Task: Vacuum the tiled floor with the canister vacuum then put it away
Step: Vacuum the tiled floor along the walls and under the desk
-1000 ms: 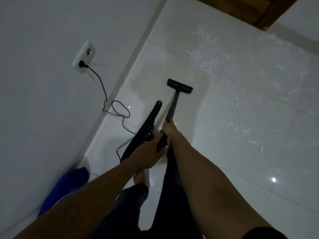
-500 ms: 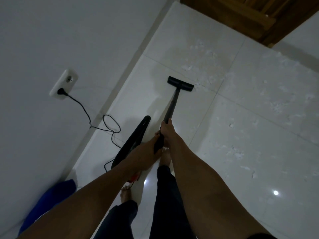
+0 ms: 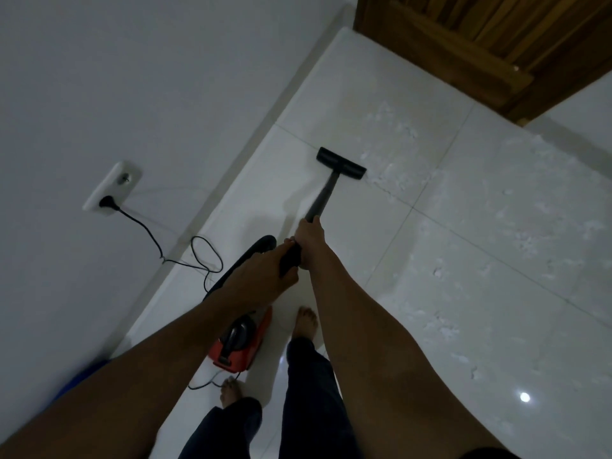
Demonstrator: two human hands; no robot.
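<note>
both hands curl around the slim, dark grey wand [image 3: 326, 193] of the canister vacuum. the right hand [image 3: 308, 238] is wrapped tight round the tube, knuckles up. the left hand [image 3: 265, 276] sits just behind it, touching it, with fingers closed round the thicker black end of the wand. the wand slopes down and forward to a flat, black, bar-shaped floor head [image 3: 341, 163], which rests on the glossy white tiled floor [image 3: 463, 260] at the near edge of a scatter of white crumbly debris [image 3: 397, 173]. a smooth black hose [image 3: 245, 260] arcs from the hands down to the red plastic canister body [image 3: 238, 349] with its black rounded top, which stands on the tiles by the person's bare feet. any marking on it is too dim to read. a thin black power cord [image 3: 198, 256] loops over the floor and up to a black plug [image 3: 106, 202] in a white oblong wall socket [image 3: 112, 187]. a brown slatted wooden door [image 3: 463, 44] fills the upper right corner, and a blue object [image 3: 79, 376] lies at the wall's foot.
</note>
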